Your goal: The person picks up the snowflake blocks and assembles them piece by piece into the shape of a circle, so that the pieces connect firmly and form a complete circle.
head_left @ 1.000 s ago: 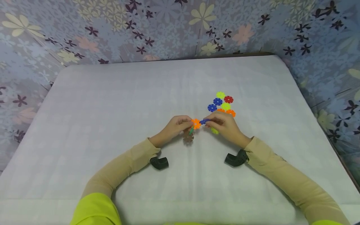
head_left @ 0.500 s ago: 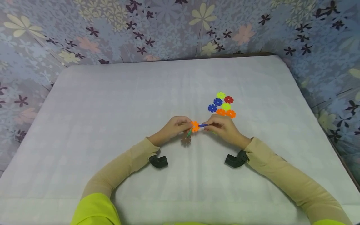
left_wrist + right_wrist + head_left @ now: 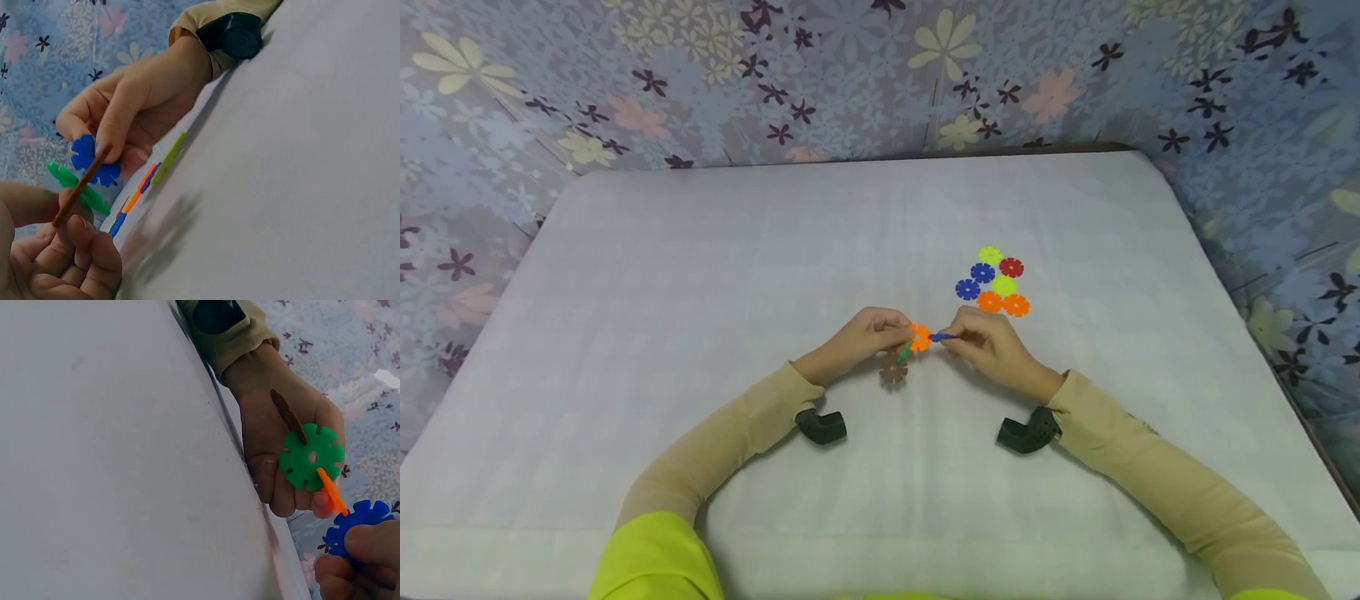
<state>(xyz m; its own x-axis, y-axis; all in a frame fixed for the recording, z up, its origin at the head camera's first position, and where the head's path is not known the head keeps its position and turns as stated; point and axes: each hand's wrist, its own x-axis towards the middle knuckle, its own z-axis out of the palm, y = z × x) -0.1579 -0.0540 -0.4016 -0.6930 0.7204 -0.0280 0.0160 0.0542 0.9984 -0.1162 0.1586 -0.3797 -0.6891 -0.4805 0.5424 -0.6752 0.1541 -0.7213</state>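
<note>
Several notched plastic flower discs are joined in a chain between the two hands. My left hand (image 3: 856,343) pinches the orange disc (image 3: 920,337) at its left edge. From that disc a green disc (image 3: 312,457) stands at an angle, and a brown disc (image 3: 892,370) slots into the green one. My right hand (image 3: 996,348) pinches a blue disc (image 3: 356,520) between thumb and fingers. The blue disc's edge meets the orange disc's right edge, and in the head view it is seen nearly edge-on. The chain is held above the table, casting a shadow in the left wrist view.
Beyond the right hand, loose discs lie flat on the white tabletop (image 3: 737,267): a red disc (image 3: 1011,267), two blue, two yellow-green and two orange. Dark curved wrist pieces (image 3: 822,427) sit at both cuffs. A flower-patterned backdrop (image 3: 850,75) borders the table.
Both hands have shifted the chain slightly left and nearer the body. The right hand has moved down off the loose orange discs, and a yellow-green disc beside it is now hidden.
</note>
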